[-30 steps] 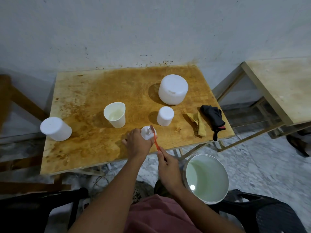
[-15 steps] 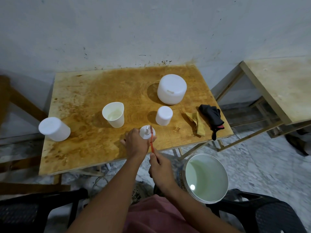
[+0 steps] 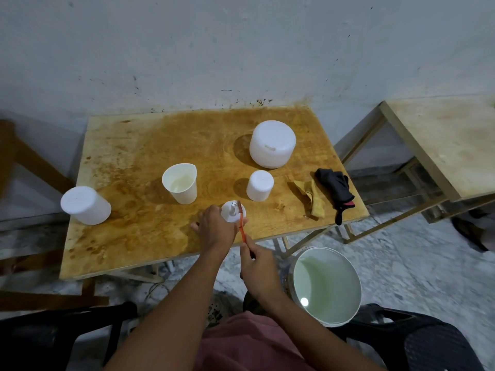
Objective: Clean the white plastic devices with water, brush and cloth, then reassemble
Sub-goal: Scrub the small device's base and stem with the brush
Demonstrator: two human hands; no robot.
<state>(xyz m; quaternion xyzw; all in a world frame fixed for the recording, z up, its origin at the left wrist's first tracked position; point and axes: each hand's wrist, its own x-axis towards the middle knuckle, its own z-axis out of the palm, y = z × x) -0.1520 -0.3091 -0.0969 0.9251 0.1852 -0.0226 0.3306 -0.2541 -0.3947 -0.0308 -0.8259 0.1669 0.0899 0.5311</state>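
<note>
A stained wooden table (image 3: 150, 145) stands against a scuffed grey wall (image 3: 241, 44), its top blotched dark brown toward the back edge. A second, paler table (image 3: 444, 140) on a metal frame sits just to its right. Wooden planks (image 3: 29, 162) lean at the far left. Black plastic chairs (image 3: 428, 341) occupy the foreground on both sides, over a speckled stone floor (image 3: 401, 250).

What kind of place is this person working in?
Likely a plain back room or makeshift workspace, not a proper workshop. A stained wooden table stands against a bare, scuffed wall, the stone floor is rough, and a bucket of water sits beside the chair.
</note>
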